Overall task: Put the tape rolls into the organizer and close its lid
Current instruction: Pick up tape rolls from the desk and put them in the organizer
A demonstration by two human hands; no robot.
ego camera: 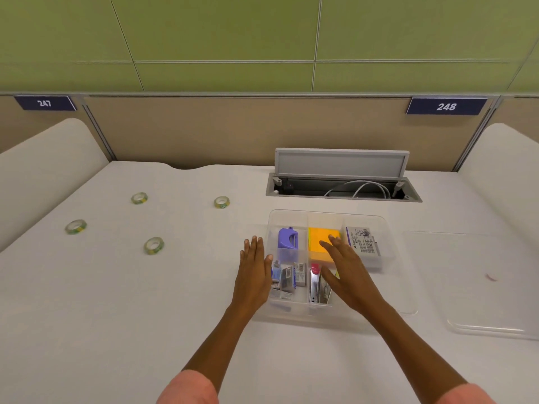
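Several small clear tape rolls with green-yellow cores lie on the white desk to the left: one (pixel 139 198), another (pixel 221 202), a third (pixel 75 226), and the nearest (pixel 154 245). The clear plastic organizer (pixel 376 221) stands open at centre right, holding a purple sharpener, orange sticky notes, staple boxes and a stapler. Its clear lid (pixel 490 328) lies flat on the desk to the right. My left hand (pixel 255 269) is flat and open at the organizer's left wall. My right hand (pixel 347 269) hovers open over the organizer's middle compartments, holding nothing.
An open cable hatch (pixel 341 163) with white cables sits in the desk behind the organizer. Beige partitions with labels 247 and 248 bound the desk at the back. Rounded white dividers rise at the left and right sides.
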